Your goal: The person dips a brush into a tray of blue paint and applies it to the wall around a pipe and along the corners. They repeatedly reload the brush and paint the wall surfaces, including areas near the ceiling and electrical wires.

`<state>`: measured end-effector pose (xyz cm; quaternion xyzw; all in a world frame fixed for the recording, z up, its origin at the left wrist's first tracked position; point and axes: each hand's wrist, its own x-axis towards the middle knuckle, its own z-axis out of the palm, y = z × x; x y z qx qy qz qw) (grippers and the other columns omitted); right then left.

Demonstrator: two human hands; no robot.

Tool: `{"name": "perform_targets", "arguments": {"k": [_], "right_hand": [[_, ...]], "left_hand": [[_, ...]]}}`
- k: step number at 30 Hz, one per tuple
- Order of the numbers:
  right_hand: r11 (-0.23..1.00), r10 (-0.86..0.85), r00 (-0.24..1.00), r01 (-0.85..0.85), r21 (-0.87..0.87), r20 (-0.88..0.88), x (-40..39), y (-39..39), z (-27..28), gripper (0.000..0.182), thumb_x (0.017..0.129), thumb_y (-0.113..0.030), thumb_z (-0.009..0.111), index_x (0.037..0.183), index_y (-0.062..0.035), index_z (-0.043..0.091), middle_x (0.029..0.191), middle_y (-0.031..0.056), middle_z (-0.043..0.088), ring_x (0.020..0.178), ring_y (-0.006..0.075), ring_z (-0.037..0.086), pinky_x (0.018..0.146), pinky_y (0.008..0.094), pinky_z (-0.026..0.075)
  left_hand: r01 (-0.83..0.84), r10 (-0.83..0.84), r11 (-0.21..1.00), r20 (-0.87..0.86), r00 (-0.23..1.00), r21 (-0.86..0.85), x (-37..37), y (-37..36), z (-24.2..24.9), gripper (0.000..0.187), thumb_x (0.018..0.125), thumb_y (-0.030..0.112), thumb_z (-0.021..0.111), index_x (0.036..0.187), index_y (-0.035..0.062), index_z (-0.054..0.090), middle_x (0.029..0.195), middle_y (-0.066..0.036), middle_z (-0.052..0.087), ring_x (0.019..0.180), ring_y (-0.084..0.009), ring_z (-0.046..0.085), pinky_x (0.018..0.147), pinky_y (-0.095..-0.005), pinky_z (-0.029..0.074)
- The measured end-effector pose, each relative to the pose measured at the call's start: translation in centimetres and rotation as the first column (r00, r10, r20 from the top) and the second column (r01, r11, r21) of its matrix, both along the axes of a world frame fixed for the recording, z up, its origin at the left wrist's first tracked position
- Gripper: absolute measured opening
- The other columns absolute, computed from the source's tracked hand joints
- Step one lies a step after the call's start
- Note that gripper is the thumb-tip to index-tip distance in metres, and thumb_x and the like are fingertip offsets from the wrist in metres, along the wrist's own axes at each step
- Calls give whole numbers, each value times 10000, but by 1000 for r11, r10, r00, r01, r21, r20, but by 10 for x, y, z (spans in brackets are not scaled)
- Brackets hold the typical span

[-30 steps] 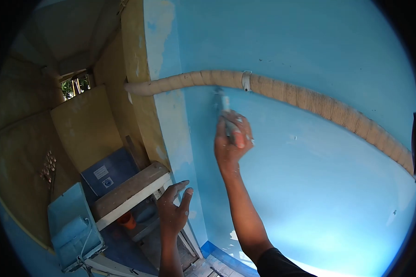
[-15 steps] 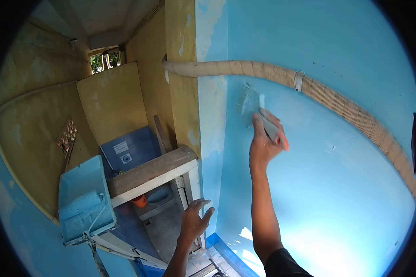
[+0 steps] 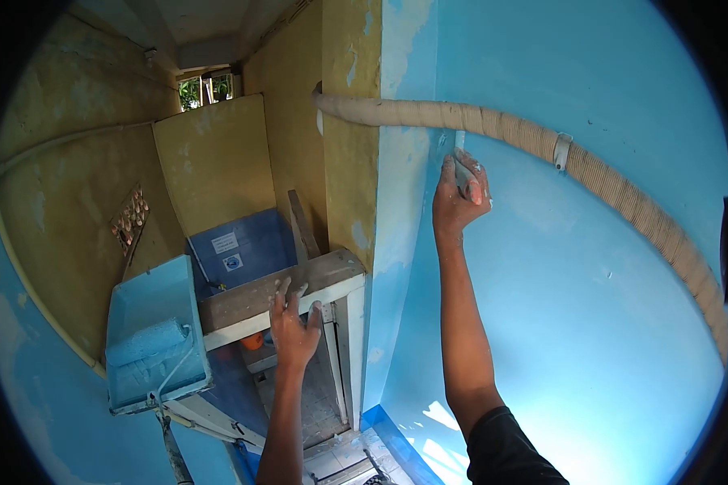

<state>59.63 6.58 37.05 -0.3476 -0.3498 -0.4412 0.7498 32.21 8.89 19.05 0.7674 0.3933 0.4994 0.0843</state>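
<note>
Tool (image 3: pixel 460 142) up under the pipe (image 3: pixel 514 131)
The right hand (image 3: pixel 461 196), clamped on it, has risen, taking the work higher; the left hand (image 3: pixel 294 330), fingers apart, has lifted before the ledge (image 3: pixel 336 275).

A slim hand tool (image 3: pixel 460 139), pale at its upper end and greyish along its body, stands nearly upright in the grip of a right hand (image 3: pixel 459 200), its tip just below a ribbed tan pipe (image 3: pixel 510 128). Fingers hide much of it, leaving its exact type unclear. Behind it spreads a light-blue wall (image 3: pixel 534 275), patched paler and brightly lit low down.
</note>
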Motion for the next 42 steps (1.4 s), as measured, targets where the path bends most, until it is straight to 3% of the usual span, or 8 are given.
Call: {"name": "perform_targets", "arguments": {"k": [11, 13, 16, 23, 29, 36, 38, 42], "right_hand": [[981, -54, 998, 49, -188, -23, 4, -14, 21, 138, 740, -9, 720, 878, -10, 724, 840, 107, 732, 729, 208, 697, 694, 306, 525], [870, -169, 981, 102, -482, -98, -2, -31, 27, 133, 744, -12, 715, 876, -15, 726, 853, 107, 731, 711, 221, 693, 687, 302, 524], [956, -2, 995, -28, -293, -102, 6, -26, 19, 127, 752, -9, 710, 877, -22, 726, 846, 107, 725, 680, 272, 680, 677, 314, 529], [830, -396, 866, 480, -284, 306, -1, -2, -110, 161, 738, -1, 701, 879, -78, 698, 892, 94, 702, 716, 278, 666, 622, 354, 539], [644, -338, 941, 245, -725, 18, -26, -18, -187, 72, 702, -49, 691, 764, -83, 682, 795, 106, 684, 692, 309, 663, 591, 385, 525], [893, -212, 976, 176, -414, -42, -12, 1, -32, 72, 743, -19, 682, 807, -52, 689, 872, 103, 708, 731, 294, 677, 644, 357, 538], [818, -533, 753, 575, 9, 387, -6, 10, -29, 127, 746, 7, 683, 850, -66, 694, 961, 119, 705, 761, 288, 675, 635, 347, 543], [739, -484, 758, 622, -260, 438, -14, 20, -133, 440, 729, 45, 676, 1125, -121, 579, 1017, 144, 678, 722, 282, 643, 541, 351, 518]], "left_hand": [[-174, 182, 983, -240, 954, 53, 6, 58, -35, 511, 894, 408, 614, 1244, 36, 611, 1394, -184, 508, 1364, -328, 403, 1121, -535, 268], [-221, 240, 971, -301, 923, 95, 10, 54, -34, 523, 888, 415, 617, 1259, 47, 610, 1376, -171, 533, 1350, -307, 423, 1111, -521, 272], [-267, 297, 954, -316, 901, 135, 13, 54, -37, 507, 882, 396, 626, 1259, 58, 614, 1355, -156, 557, 1337, -293, 438, 1127, -505, 250], [-266, 295, 954, -270, 917, 140, 13, 52, -35, 503, 868, 370, 632, 1271, 70, 607, 1375, -125, 551, 1342, -277, 432, 1135, -491, 244], [-251, 285, 956, -268, 920, 155, 9, 57, -40, 482, 867, 370, 624, 1259, 89, 615, 1385, -113, 545, 1348, -274, 426, 1135, -489, 245], [-263, 303, 949, -268, 915, 173, 13, 55, -39, 447, 865, 376, 619, 1203, 83, 635, 1311, -139, 580, 1335, -271, 428, 1129, -495, 245], [-276, 319, 941, -244, 916, 194, 14, 57, -38, 443, 862, 376, 622, 1193, 82, 639, 1301, -142, 583, 1331, -270, 430, 1128, -494, 245], [-267, 305, 947, -249, 919, 176, 13, 57, -40, 445, 860, 367, 626, 1206, 86, 639, 1316, -130, 581, 1331, -267, 432, 1131, -479, 247]]}}
